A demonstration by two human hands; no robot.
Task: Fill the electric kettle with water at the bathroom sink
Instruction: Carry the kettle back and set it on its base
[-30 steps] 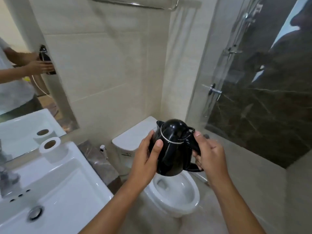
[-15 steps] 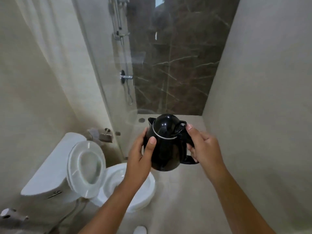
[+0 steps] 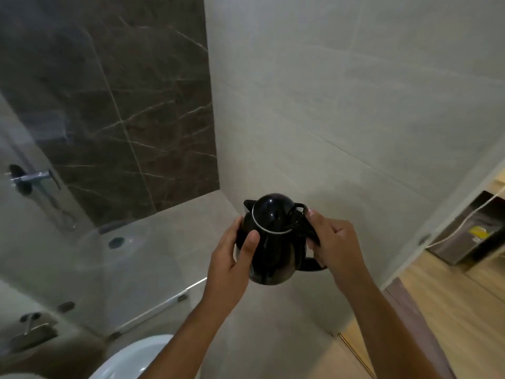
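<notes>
A glossy black electric kettle point(image 3: 273, 242) with a domed lid that is closed is held in the air in front of me, upright, its spout pointing away to the left. My left hand point(image 3: 235, 258) wraps the kettle's left side with the thumb across the front. My right hand point(image 3: 330, 242) grips the handle on the right side, thumb up near the lid hinge. The sink is out of view.
A glass shower screen point(image 3: 82, 242) with a chrome handle point(image 3: 30, 177) stands at left, dark marble wall behind it. The white toilet bowl rim point(image 3: 131, 356) shows at bottom left. A beige tiled wall point(image 3: 341, 119) faces me. At right a doorway opens onto a wooden floor point(image 3: 451, 310).
My view has swung right, away from the sink and toilet towards the shower, the wall and the doorway. Both hands keep the same hold on the kettle.
</notes>
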